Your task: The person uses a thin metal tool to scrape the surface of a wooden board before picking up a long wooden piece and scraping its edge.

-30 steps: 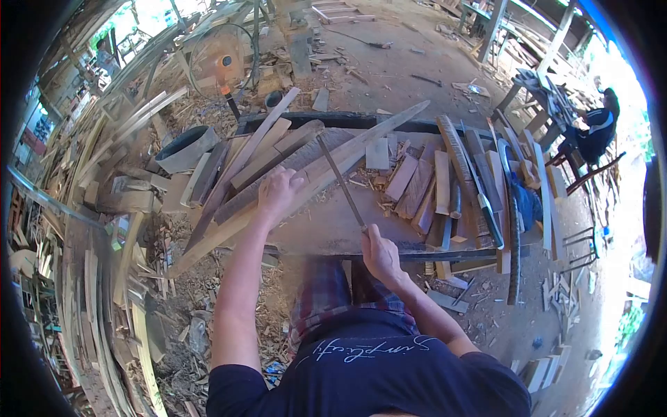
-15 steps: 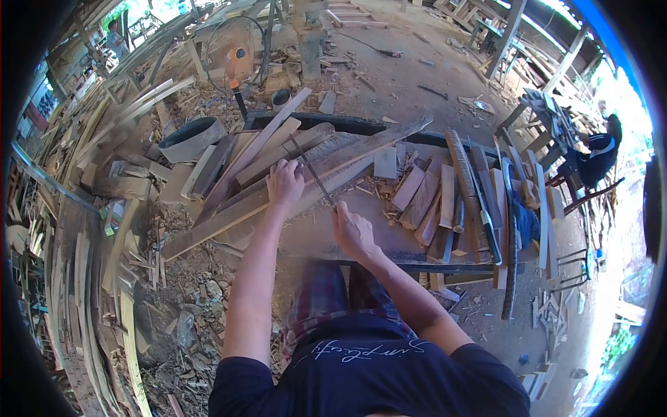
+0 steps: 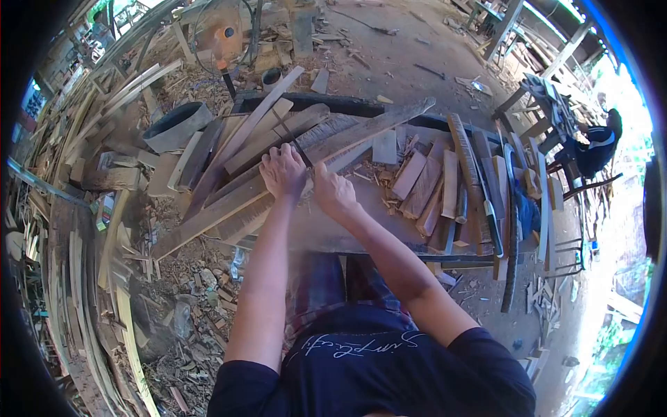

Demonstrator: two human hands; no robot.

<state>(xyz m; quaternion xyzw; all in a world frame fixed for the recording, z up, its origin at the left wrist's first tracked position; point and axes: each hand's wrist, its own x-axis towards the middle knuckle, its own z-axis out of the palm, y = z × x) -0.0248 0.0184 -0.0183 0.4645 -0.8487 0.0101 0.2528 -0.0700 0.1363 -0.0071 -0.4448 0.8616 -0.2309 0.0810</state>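
My right hand [image 3: 333,191] is closed around the near end of a long, narrow, dark saw-like blade [image 3: 283,124], whose handle is hidden in the grip. The blade lies aslant over a long wooden plank [image 3: 379,128], pointing away and to the left. My left hand [image 3: 283,170] is closed over the plank just left of the blade, its fingers bent on the wood. Both hands are close together. The plank rests across other boards on a low worktable [image 3: 372,240].
Several short wood blocks [image 3: 410,175] and long strips lie on the table's right. A round dark tub [image 3: 177,126] stands at the left, with an orange tool [image 3: 226,45] behind. Long boards [image 3: 87,299] line the left side. A person [image 3: 597,146] sits at the far right.
My right hand has pushed the blade forward and to the left, coming nearer my left hand. The left hand stays on the plank. The whole view has shifted slightly.
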